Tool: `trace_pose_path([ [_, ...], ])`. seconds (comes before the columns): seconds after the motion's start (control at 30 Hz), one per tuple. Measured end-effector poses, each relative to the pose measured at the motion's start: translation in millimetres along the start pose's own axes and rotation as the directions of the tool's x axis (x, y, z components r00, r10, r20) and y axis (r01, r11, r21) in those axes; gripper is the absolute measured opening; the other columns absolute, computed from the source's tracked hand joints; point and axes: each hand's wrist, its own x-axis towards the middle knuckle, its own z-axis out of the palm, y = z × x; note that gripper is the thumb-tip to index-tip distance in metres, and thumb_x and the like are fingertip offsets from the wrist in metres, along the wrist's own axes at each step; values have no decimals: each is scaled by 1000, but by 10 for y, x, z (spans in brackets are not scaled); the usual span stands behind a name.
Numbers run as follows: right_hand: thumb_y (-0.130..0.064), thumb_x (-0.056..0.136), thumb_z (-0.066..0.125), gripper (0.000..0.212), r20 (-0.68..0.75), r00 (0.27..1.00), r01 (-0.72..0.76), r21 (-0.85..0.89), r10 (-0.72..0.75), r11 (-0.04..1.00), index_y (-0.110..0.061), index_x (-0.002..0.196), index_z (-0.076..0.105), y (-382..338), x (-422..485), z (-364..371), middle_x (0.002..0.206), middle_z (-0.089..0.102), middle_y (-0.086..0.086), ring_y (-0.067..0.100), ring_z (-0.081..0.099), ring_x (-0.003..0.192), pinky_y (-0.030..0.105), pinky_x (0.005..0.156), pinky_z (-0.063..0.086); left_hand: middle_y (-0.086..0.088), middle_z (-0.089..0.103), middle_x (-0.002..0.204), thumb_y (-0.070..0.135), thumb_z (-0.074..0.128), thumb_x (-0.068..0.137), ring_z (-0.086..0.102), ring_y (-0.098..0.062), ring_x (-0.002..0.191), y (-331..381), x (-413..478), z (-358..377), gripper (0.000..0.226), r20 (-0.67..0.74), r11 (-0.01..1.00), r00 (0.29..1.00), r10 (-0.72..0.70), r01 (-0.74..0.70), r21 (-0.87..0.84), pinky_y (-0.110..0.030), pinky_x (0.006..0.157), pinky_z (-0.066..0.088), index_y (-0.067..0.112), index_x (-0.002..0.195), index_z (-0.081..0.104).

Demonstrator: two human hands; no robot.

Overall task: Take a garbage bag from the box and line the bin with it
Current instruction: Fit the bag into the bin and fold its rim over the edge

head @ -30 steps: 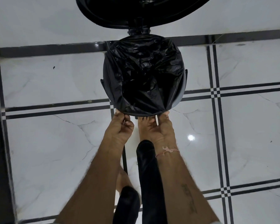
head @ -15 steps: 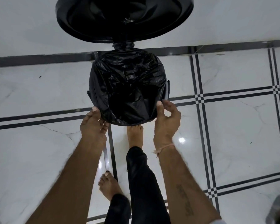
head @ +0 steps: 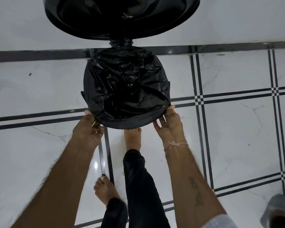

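Garbage bag [head: 127,86] sits inside the bin [head: 83,96], black, crumpled, its mouth folded over the rim all the way round. Lid [head: 122,15] stands open above, hinged at the far side. Left hand [head: 89,129] at the near-left rim, fingers curled under the bag edge, pinching it against the bin. Right hand [head: 169,125] at the near-right rim, thumb on the bag fold, other fingers spread loose below, not clenched. Right foot [head: 132,139] planted at the bin base, toes hidden under it; left foot [head: 105,191] further back. White marble floor [head: 237,129] with black stripe lines.
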Motion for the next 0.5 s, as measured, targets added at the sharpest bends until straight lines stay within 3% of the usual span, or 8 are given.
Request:
trace_pose_path([
  [0.07, -38, 103, 60, 28, -21, 999, -45, 3, 45, 999, -16, 117, 70, 6, 47, 56, 118, 73, 2, 19, 66, 114, 41, 98, 56, 11, 67, 102, 40, 56, 102, 60, -6, 84, -7, 23, -4, 17, 13, 1000, 1000, 5, -5, 18, -23, 66, 44, 26, 102, 66],
  [0.17, -37, 101, 63, 25, -54, 995, -89, -33, 87, 995, -15, 112, 69, -15, 111, 87, 105, 73, 2, 20, 67, 98, 36, 81, 60, 7, 66, 107, 42, 59, 100, 58, -7, 82, -14, 32, -41, 21, 30, 999, 999, 18, -19, 27, -24, 66, 45, 23, 109, 66],
  [0.23, -39, 100, 65, 31, -38, 999, -37, -54, 35, 998, -14, 116, 71, -69, 104, 42, 106, 72, 2, 21, 68, 101, 35, 86, 60, 6, 69, 112, 41, 62, 98, 62, -9, 89, 0, 7, -61, 20, 61, 999, 997, 46, -47, 16, -26, 74, 50, 23, 105, 66],
  [0.33, -47, 96, 68, 42, 36, 999, 30, -97, -27, 995, -12, 118, 74, -195, 92, 63, 111, 74, 2, 23, 70, 109, 45, 99, 59, 6, 72, 115, 45, 66, 94, 67, -12, 101, 35, -31, -46, 24, 85, 995, 992, 99, -95, -42, -30, 91, 55, 24, 106, 67],
  [0.43, -42, 94, 72, 31, 15, 1000, -14, -123, 16, 992, -13, 106, 72, -297, 147, 178, 115, 73, 4, 24, 70, 106, 51, 97, 59, 8, 74, 102, 38, 66, 95, 70, -9, 93, 50, -29, -15, 14, 61, 994, 995, 85, -80, -77, -29, 85, 58, 24, 97, 69],
  [0.5, -43, 95, 70, 29, -25, 999, -49, -163, 46, 985, -15, 102, 71, -340, 199, 244, 116, 74, 5, 24, 70, 103, 49, 91, 61, 7, 74, 89, 37, 66, 96, 69, -6, 79, 83, 18, -14, 15, 38, 996, 998, 42, -39, -79, -26, 72, 60, 22, 93, 69],
])
